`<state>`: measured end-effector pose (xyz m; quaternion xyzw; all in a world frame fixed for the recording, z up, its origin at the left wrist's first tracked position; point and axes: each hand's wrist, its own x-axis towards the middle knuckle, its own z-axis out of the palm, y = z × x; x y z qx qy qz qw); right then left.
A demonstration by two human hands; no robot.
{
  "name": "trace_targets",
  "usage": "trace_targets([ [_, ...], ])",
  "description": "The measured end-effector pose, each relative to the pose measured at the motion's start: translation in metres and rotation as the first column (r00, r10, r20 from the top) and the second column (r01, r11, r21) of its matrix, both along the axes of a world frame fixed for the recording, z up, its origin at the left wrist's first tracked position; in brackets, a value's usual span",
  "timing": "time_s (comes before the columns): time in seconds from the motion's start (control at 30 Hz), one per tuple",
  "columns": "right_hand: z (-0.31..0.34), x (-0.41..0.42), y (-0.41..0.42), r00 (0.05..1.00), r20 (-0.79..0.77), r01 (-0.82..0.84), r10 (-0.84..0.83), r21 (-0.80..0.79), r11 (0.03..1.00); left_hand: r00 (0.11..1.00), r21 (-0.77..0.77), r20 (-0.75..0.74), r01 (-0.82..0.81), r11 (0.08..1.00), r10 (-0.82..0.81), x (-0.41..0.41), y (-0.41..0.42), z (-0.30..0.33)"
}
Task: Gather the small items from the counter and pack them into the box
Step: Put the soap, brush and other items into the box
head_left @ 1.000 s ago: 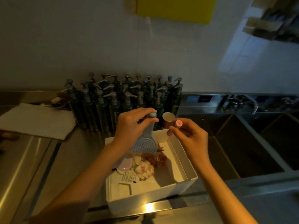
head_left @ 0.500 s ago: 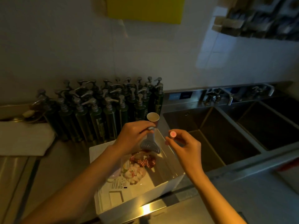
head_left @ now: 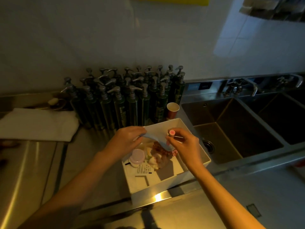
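Head cam: L hand [head_left: 127, 139] grips a pale blue hairbrush [head_left: 157, 141] over the white box [head_left: 165, 187] on the steel tabletop [head_left: 92, 156]. R hand [head_left: 184, 146], fingers pinching a small pink-capped tube [head_left: 171, 133], above box w/ pink jar [head_left: 137, 157] and scrunchie [head_left: 162, 150] inside.

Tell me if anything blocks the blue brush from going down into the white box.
Nothing outside blocks it. The left hand holds the pale blue plastic brush over the open white cardboard box. Directly beneath lie a reddish scrunchie and a round pink container.
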<state>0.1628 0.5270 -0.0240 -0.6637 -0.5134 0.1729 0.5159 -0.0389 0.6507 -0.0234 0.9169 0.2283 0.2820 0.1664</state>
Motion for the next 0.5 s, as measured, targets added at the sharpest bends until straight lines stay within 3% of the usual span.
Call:
trace_targets([
  [0.33, -0.02, -0.006, 0.019, 0.998, 0.013, -0.063, 0.065, -0.146, 0.987, 0.938, -0.095, -0.338, -0.116, 0.989, 0.077, -0.007, -0.014, -0.027],
  [0.5, -0.029, -0.002, 0.021, 0.999, 0.019, -0.045, 0.049, -0.156, 0.987, 0.927, -0.103, -0.345, -0.194, 0.976, 0.148, 0.001, -0.017, -0.032],
])
